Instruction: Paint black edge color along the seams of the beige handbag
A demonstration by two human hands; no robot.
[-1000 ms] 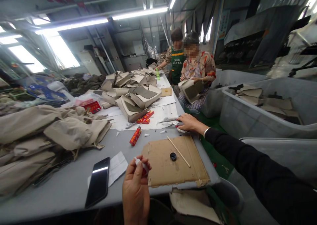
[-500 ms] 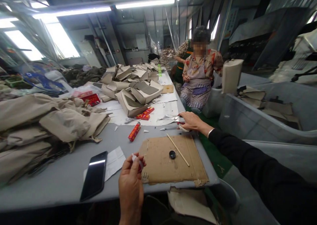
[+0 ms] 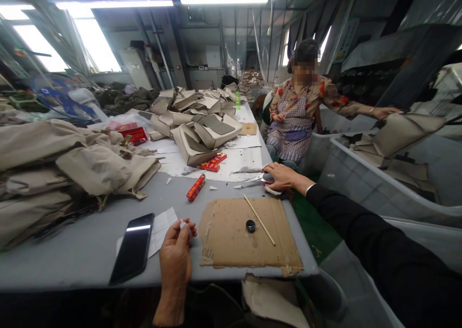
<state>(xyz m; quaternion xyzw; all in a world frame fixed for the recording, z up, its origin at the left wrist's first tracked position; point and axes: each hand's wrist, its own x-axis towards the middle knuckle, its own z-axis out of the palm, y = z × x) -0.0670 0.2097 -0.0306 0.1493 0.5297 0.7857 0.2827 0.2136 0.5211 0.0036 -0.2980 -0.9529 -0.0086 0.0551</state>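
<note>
My left hand (image 3: 176, 255) is closed in a pinch around a small tube with a white nozzle (image 3: 182, 223); the fingers cover most of it. Out at the table's right edge, my right hand (image 3: 283, 178) curls over a pair of scissors (image 3: 260, 177), its red handle partly showing under the fingers and its blades pointing left. Between the hands lies a cardboard sheet (image 3: 231, 241), bearing a small round black container (image 3: 250, 226) and a thin wooden stick (image 3: 260, 220). A red narrow box (image 3: 196, 188) and small white cone-shaped tips (image 3: 213, 188) lie beyond it.
A black phone (image 3: 132, 248) rests on white paper (image 3: 163, 227) at left. Beige fabric pieces (image 3: 90, 159) are heaped behind it. Stiff beige pieces (image 3: 202, 135) cover the far table. A co-worker (image 3: 292, 111) sits beside grey bins (image 3: 361, 174), one hand on a beige piece (image 3: 407, 131).
My left hand has moved a little left with the tube, away from the cardboard. My right hand has curled further over the scissors. The co-worker's beige piece has moved right over the bin.
</note>
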